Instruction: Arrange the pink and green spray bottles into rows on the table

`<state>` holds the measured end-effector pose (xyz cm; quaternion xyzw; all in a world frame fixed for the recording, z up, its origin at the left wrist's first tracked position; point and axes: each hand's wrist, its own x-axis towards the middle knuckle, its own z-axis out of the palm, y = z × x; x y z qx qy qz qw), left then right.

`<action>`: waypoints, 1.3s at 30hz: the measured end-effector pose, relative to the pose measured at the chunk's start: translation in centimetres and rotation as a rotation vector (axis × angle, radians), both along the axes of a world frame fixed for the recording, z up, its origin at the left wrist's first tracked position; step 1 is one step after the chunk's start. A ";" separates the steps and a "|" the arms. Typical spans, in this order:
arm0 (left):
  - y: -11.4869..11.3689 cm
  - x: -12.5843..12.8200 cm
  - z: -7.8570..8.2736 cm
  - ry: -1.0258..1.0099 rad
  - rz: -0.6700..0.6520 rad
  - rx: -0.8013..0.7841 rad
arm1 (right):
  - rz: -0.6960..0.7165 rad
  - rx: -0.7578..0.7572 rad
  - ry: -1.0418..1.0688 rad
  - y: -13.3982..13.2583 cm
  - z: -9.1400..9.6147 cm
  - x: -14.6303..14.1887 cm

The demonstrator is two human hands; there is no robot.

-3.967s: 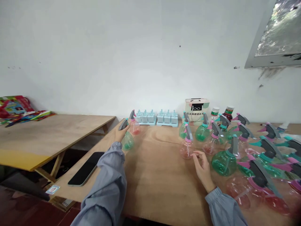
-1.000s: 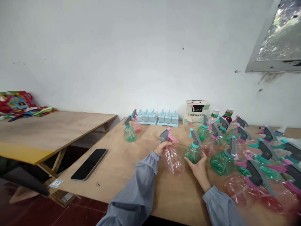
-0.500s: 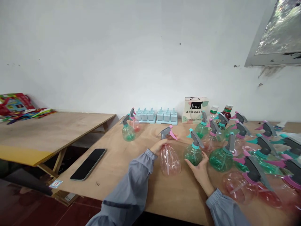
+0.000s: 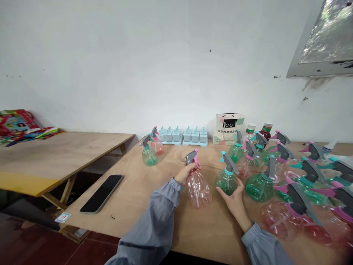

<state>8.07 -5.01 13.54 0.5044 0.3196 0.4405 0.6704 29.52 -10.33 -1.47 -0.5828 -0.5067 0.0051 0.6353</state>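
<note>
Our left grip [image 4: 184, 176] is closed round the neck of a pink sprayer [image 4: 199, 191], thumb across it just under the grey head, the other fingers mostly hidden. We have that bottle leaning slightly, over the near middle of the tabletop [image 4: 168, 173]; we cannot tell whether its base touches down. Our right grip [image 4: 234, 195] cups a green sprayer [image 4: 224, 181] low on its body, with the bottle close to upright. We see a narrow gap between the two bodies. Just right of our right grip stands a crowd of sprayers [image 4: 259, 189], green and pink mixed. Farther off on our left we have a green-and-pink pair [image 4: 150, 157], and nearer us a phone [image 4: 101, 194] lying flat. Along the wall stand two ice moulds [image 4: 170, 137], a paper bag [image 4: 227, 129] and two capped bottles [image 4: 266, 131].
</note>
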 end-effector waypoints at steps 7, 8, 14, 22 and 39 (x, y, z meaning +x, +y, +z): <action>-0.8 -0.1 1.1 -0.006 -0.076 0.083 | -0.006 0.004 -0.017 -0.1 0.1 0.0; -0.7 -0.1 1.1 -0.015 -0.062 0.075 | -0.004 0.003 -0.017 -0.1 0.1 0.0; -0.6 -1.0 0.7 0.012 -0.024 0.183 | -0.010 -0.011 0.007 -0.1 0.2 0.0; -1.5 -11.7 2.6 0.363 0.348 0.417 | 0.000 -0.025 0.011 -0.3 0.4 0.0; 6.6 -23.4 -1.8 0.485 1.118 0.582 | -0.040 -0.045 -0.066 -0.3 0.7 0.0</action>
